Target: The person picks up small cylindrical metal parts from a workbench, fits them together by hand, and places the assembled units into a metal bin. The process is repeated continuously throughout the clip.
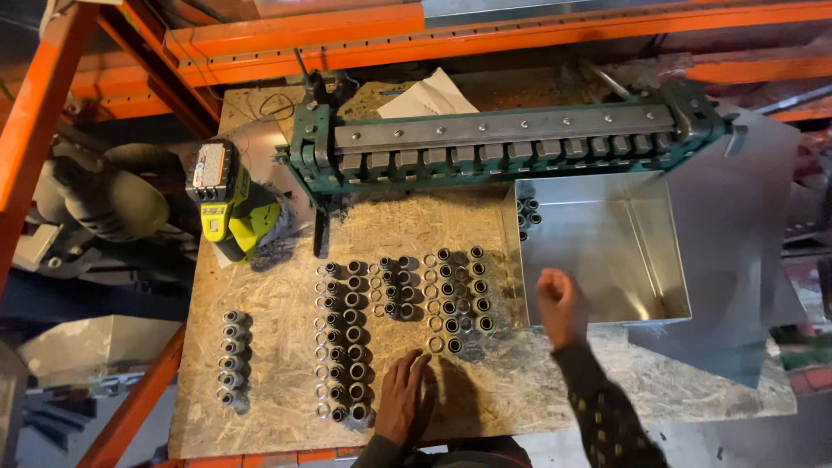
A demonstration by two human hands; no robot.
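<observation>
The left hand point(403, 397) lies flat on the chipboard bench point(286, 303), fingers spread and holding nothing, its fingertips just beside the bottom of the long double row of short metal sleeves point(345, 342). Resting there, it seems to steady the body while the other arm works. The right hand point(562, 305) is raised near the front left corner of the sheet-metal tray point(607, 251), fingers loosely curled; the picture is blurred there, so I cannot tell whether it pinches a small piece or is empty.

The sleeves stand upright in neat columns, with loose rings point(433, 299) laid alongside them (probably so each pairing is easy to count). A separate short column point(230, 360) sits well apart at the left. A few sleeves point(528, 212) already lie in the tray's back left corner, against the wall. Behind everything stands a green bending brake point(511, 143), and a yellow cordless drill point(227, 201) lies on its side at the bench's left edge, out of the way
</observation>
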